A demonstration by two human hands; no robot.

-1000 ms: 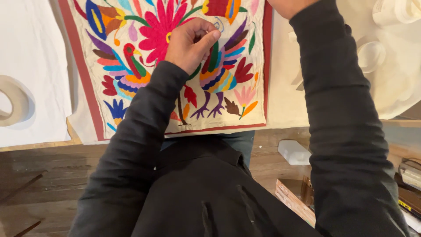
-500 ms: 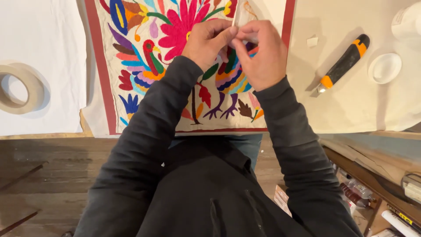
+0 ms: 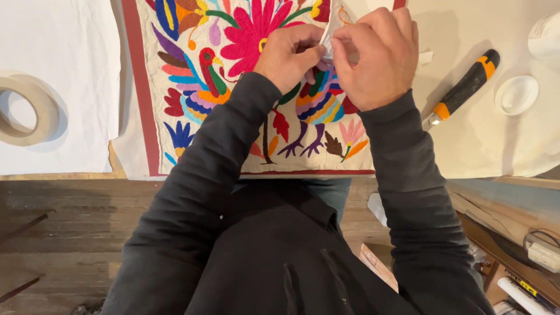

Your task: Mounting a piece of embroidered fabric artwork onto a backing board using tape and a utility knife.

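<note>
Tape roll (image 3: 26,111) lies well left of the fingers. Left hand (image 3: 287,55) and right hand (image 3: 376,55), apart a second ago, now meet over the embroidered cloth (image 3: 192,76), fingertips pinching a small pale strip (image 3: 328,41) between them. Knife (image 3: 464,87) rests just right.

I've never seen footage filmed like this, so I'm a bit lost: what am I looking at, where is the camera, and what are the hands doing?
The camera sits on a person's head and looks down past their dark sleeves at a work table. Both hands meet over a colourful embroidered cloth with flowers and birds. The left hand and right hand pinch a small pale strip between them; what it is, I cannot tell. To the left lies a roll of tape. To the right lie an orange-and-black utility knife and a small white lid.
</note>
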